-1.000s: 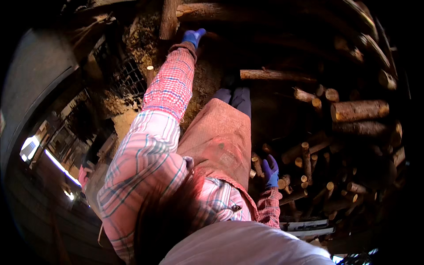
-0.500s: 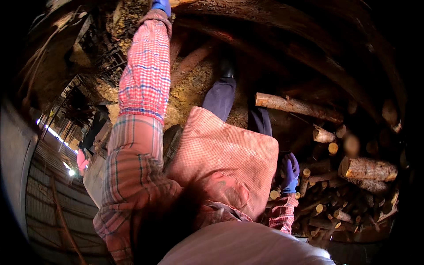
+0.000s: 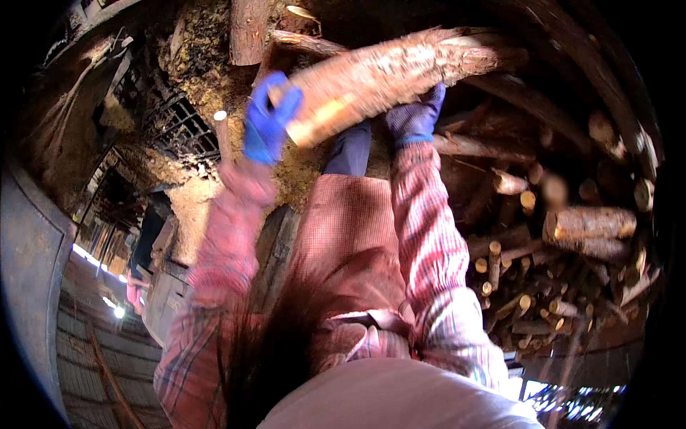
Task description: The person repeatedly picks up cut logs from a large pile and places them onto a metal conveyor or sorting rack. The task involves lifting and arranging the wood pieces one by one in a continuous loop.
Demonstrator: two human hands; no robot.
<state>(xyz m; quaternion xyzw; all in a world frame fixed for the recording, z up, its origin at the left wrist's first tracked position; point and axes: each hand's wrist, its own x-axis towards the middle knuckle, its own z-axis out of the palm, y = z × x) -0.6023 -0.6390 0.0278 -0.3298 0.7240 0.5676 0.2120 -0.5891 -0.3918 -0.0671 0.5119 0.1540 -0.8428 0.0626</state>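
Observation:
A thick, rough-barked log is held slantwise in front of me, its pale cut end toward the left. At that end is my left hand, in a blue glove. Its fingers curl about the log's edge, though motion blurs them. My right hand, gloved in darker purple-blue, grips the log's near side around the middle, with its thumb up against the bark. Below the log, a reddish checked apron covers my lap and upper legs.
Cut logs and branches are heaped on the right, among them a thick short log. A black metal grate lies at the left beside yellowish crumbly debris. Another log stands beyond my left hand. A grey metal panel is far left.
My left hand has come back from the far edge, bringing the log into full view. The right hand has moved up from beside the apron to the log.

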